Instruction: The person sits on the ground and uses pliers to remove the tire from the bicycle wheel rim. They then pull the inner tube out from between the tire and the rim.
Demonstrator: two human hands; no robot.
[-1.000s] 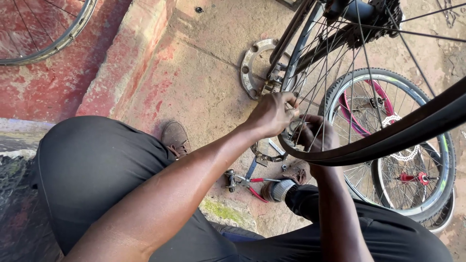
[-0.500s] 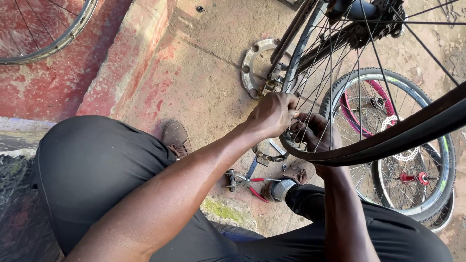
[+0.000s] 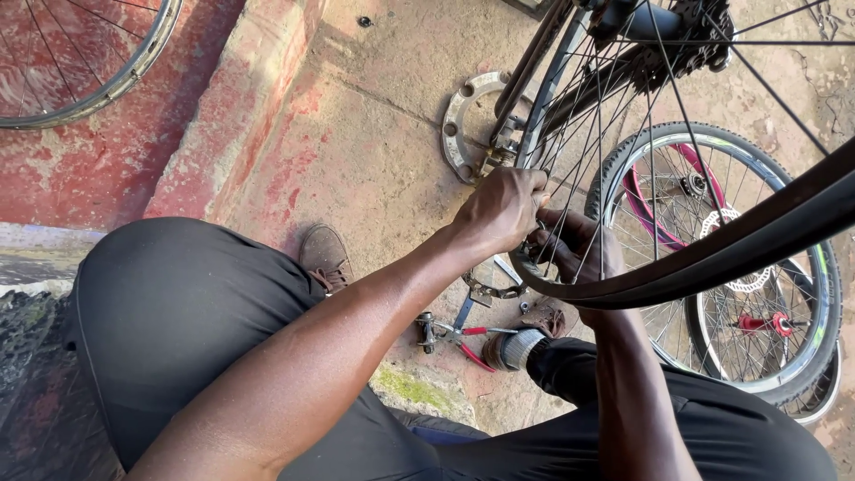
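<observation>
— Hands first: where are they?
— Left hand (image 3: 503, 212) grips the black tyre (image 3: 712, 258) of the near wheel at its rim, fingers curled shut. Right hand (image 3: 574, 245) sits behind the spokes; its grip I cannot tell.
— Below them?
— Red-handled pliers (image 3: 463, 334) lie on the concrete floor (image 3: 374, 134).

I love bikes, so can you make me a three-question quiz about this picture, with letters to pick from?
1. Where are the pliers?
A. on the ground between the feet
B. hanging on the wheel
C. in the left hand

2. What colour are the plier handles?
A. blue
B. red
C. yellow

3. What is the left hand doing?
A. resting on a knee
B. waving in the air
C. gripping at the wheel rim

Answers: 1 A, they lie on the concrete by the shoes. 2 B, the handles show red. 3 C, its fingers are closed at the rim, beside the right hand.
</observation>
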